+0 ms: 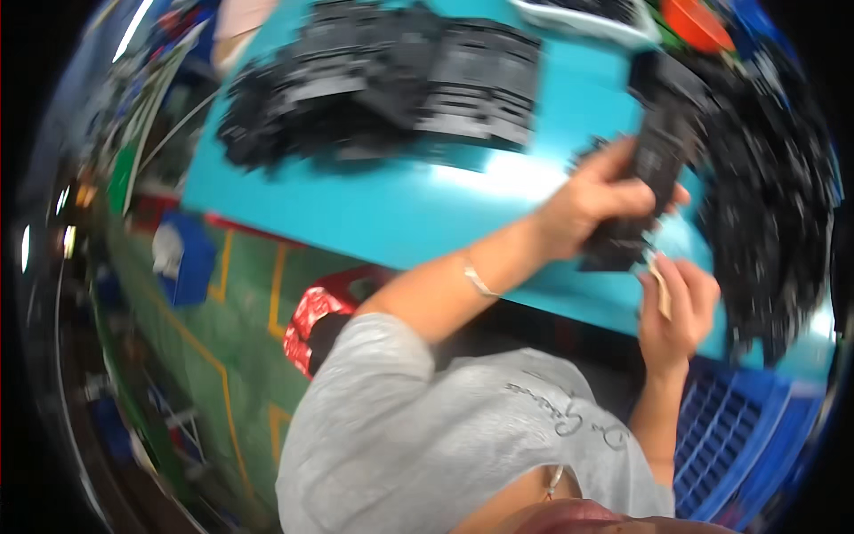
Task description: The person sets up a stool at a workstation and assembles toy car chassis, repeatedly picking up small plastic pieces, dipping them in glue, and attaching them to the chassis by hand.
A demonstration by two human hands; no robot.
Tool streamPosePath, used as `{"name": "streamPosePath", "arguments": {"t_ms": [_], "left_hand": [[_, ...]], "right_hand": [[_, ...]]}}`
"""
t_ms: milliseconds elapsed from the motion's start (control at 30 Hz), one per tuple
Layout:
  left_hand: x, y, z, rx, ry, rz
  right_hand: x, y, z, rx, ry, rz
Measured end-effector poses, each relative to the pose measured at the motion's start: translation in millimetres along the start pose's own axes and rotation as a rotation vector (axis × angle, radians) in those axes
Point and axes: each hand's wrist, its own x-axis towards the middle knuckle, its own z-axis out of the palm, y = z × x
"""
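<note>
My left hand is wrapped round a long black plastic part, its thumb lying across the face of it. The part is tilted, with its far end over the pile on the right. Close to the part's near end, my right hand is closed, pinching a small pale strip between thumb and fingers. Motion blurs the strip, so its kind is unclear. Whether it touches the black part I cannot tell.
The turquoise table bears stacked black plastic parts at the far left and a large heap of black pieces at right. A white tray and an orange bowl stand at the back. A blue crate is below right, a red stool below left.
</note>
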Motion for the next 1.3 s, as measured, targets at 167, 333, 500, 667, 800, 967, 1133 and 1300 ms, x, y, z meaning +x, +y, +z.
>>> {"name": "streamPosePath", "arguments": {"t_ms": [167, 333, 500, 667, 800, 967, 1133, 1300], "left_hand": [[-40.2, 68.4, 8.2, 0.287, 0.110, 0.376], [-135.9, 184.8, -49.0, 0.839, 0.731, 0.862], [-223.6, 354.0, -206.7, 1.094, 1.181, 0.465], [-218.0, 388.1, -281.6, 1.005, 1.039, 0.043], [-212.5, 393.2, -276.3, 1.317, 1.352, -0.088], [-199.0, 381.1, -229.8, 1.687, 1.209, 0.633], [-126.5, 239.9, -58.3, 1.603, 0.826, 0.872], [-59.7, 124.8, -23.2, 1.209, 0.211, 0.549]], "right_hand": [[-14.8, 15.5, -27.5, -0.046, -0.032, 0.055], [-24.8, 33.4, -48.4, -0.094, -0.109, 0.218], [3.0, 62.7, -42.3, -0.051, -0.134, 0.241], [31.1, 102.1, -44.9, -0.500, -0.030, 0.212], [40.2, 136.5, -35.9, -0.670, -0.012, 0.205], [46.1, 157.9, -30.1, -0.490, -0.004, 0.260], [62.5, 156.6, -37.0, -0.252, 0.053, 0.362], [63.5, 180.2, -48.1, 0.067, 0.070, 0.524]]}}
